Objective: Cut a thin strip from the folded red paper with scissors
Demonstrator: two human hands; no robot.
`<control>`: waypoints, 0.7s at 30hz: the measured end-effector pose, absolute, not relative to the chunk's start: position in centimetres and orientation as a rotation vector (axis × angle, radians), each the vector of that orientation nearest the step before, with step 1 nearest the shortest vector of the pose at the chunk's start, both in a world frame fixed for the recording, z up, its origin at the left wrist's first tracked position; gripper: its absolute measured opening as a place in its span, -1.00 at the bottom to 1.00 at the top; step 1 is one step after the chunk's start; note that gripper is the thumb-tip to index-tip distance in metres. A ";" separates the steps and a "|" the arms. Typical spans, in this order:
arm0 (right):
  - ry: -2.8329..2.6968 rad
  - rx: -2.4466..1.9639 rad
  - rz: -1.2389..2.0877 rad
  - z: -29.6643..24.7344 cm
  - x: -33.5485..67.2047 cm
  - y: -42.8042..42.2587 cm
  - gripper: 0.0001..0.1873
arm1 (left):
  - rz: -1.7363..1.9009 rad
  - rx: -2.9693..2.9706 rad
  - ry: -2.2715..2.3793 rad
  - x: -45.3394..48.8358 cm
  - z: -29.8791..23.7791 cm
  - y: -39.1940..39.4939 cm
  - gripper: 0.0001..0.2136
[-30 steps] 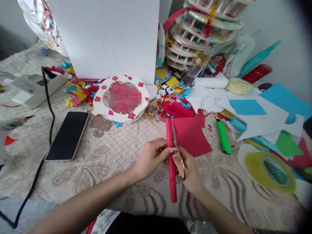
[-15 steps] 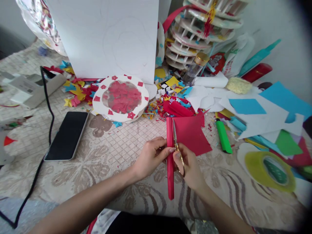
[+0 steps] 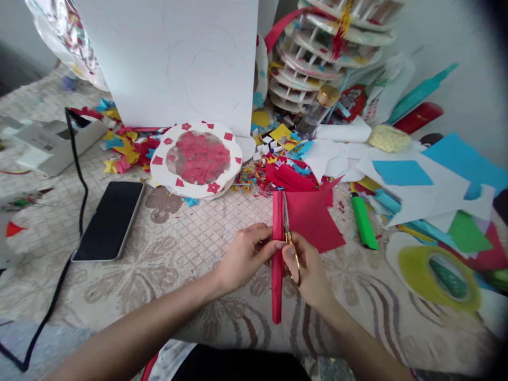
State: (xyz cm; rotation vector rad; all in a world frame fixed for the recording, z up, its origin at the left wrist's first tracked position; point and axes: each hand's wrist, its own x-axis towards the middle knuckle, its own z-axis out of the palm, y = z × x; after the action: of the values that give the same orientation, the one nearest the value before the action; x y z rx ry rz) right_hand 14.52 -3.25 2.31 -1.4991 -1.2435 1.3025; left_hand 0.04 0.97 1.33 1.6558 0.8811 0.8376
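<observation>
Red paper (image 3: 313,222) lies at 12 o'clock from both hands. The left hand (image 3: 242,259) pinches its strip (image 3: 277,288) tight, steadying it; the right hand (image 3: 311,275) is closed on the scissors (image 3: 286,227), blades lying along the cut.

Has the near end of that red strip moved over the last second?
Yes. Against the still phone, the near end of the red strip has crept slightly left and away from the person, left hand pinching it.
</observation>
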 end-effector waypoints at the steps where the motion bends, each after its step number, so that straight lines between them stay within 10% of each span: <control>1: -1.242 -1.490 1.306 2.4 14.5 -3.2 -0.54 | 0.837 1.662 0.884 0.0 1.3 1.0 -0.70; 21: -1.108 -1.314 1.571 2.1 17.1 -4.0 -0.39 | 0.815 1.241 0.876 -0.5 1.0 2.0 -0.72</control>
State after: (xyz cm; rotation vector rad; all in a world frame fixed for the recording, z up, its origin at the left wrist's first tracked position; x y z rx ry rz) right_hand 17.10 -3.95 2.10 -1.3143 -1.1081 1.5708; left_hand -0.48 1.96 0.99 1.2408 0.8761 0.8151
